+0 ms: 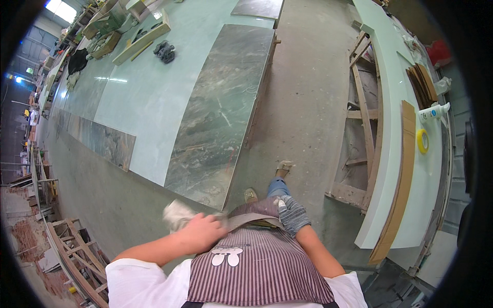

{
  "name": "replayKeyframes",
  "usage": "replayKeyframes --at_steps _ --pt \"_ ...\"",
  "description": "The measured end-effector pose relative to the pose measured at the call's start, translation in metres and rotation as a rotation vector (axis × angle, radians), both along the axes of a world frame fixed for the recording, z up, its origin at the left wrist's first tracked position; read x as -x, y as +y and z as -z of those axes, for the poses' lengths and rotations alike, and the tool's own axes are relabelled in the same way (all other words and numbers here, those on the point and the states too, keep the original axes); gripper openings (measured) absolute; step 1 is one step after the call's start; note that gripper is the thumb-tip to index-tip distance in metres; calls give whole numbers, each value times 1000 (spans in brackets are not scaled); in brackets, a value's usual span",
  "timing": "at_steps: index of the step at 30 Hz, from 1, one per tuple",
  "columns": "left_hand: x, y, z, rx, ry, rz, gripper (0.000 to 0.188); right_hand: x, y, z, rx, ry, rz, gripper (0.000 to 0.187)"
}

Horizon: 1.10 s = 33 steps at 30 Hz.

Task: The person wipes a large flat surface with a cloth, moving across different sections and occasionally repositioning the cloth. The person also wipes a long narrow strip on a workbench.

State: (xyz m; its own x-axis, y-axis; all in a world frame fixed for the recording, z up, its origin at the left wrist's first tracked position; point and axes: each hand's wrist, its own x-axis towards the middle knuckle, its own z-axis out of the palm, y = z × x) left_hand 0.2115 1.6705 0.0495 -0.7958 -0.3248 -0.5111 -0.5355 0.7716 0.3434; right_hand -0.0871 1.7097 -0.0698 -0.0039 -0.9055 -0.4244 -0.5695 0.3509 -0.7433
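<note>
My left hand (201, 234), bare and partly blurred, is at the left side of my striped apron (257, 262). A crumpled off-white cloth (178, 215) sticks out from it, over the floor. My right hand (294, 214) wears a grey knitted glove with pale fingertips. It grips the right end of the apron's front pocket (246, 220), pulling the top edge taut. The pocket gapes, and something flat and greenish shows inside. Just ahead of me lies a long grey veined stone slab (218, 113).
The slab rests on a pale table (149, 118) with a smaller slab piece (105, 141) and a dark crumpled cloth (164, 52). To the right, a white worktop (395, 169) carries a cardboard strip (400, 190), yellow tape (422, 141) and a white bottle (434, 112). A wooden frame (77, 251) stands left.
</note>
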Motion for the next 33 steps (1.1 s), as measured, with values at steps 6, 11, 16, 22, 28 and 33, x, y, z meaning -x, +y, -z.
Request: replayKeyframes --at_steps 6,11,16,22,28,33 --pt "-17 -67 -71 -105 197 -532 62 -1 -13 -15 15 -141 -37 27" --pt "20 -68 -1 311 235 -634 80 -7 -20 -16 28 -94 -34 27" --pt "56 -90 30 363 213 -729 87 10 -35 -11 -91 -170 -1 29" --pt "121 -193 47 513 318 -689 95 18 -67 -5 24 -118 20 25" --pt "178 -321 61 617 337 -692 84 40 -115 -14 -54 -103 15 26" --pt "221 -419 61 664 318 -619 79 66 -143 -15 -127 -56 93 32"
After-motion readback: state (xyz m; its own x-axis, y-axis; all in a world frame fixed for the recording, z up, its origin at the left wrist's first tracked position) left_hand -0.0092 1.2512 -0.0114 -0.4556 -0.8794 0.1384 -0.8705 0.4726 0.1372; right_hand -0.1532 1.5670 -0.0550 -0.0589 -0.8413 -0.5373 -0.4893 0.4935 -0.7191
